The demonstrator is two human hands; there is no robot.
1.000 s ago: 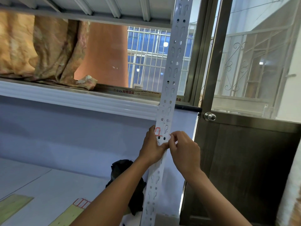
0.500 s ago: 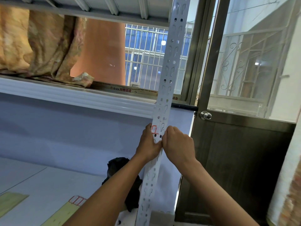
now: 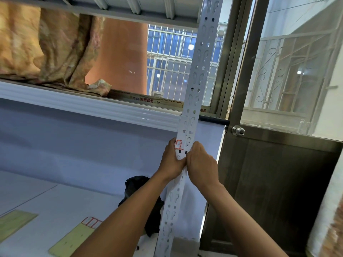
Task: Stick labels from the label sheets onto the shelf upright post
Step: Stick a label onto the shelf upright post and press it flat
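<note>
The white perforated shelf upright post (image 3: pixel 194 89) runs from the top of the view down to the bottom centre. A white label with a red border (image 3: pixel 179 144) sits on its left face, just above my hands. My left hand (image 3: pixel 171 160) grips the post's left edge, thumb beside the label. My right hand (image 3: pixel 201 164) presses its fingers against the post's front right below the label; whether it holds another label is hidden. Two label sheets lie on the shelf board: one yellow-green sheet with red-bordered labels at its end (image 3: pixel 74 238) and another (image 3: pixel 16 222) at the far left.
A black crumpled bag (image 3: pixel 137 188) lies on the shelf board behind my left forearm. A rolled floral cloth (image 3: pixel 46 49) rests on the upper shelf. To the right stands a dark door (image 3: pixel 278 191) with a round knob (image 3: pixel 238 130), glass above it.
My view has drifted slightly and both hands have stayed on the post just below the label. My right hand's fingers have pressed closer against the post.
</note>
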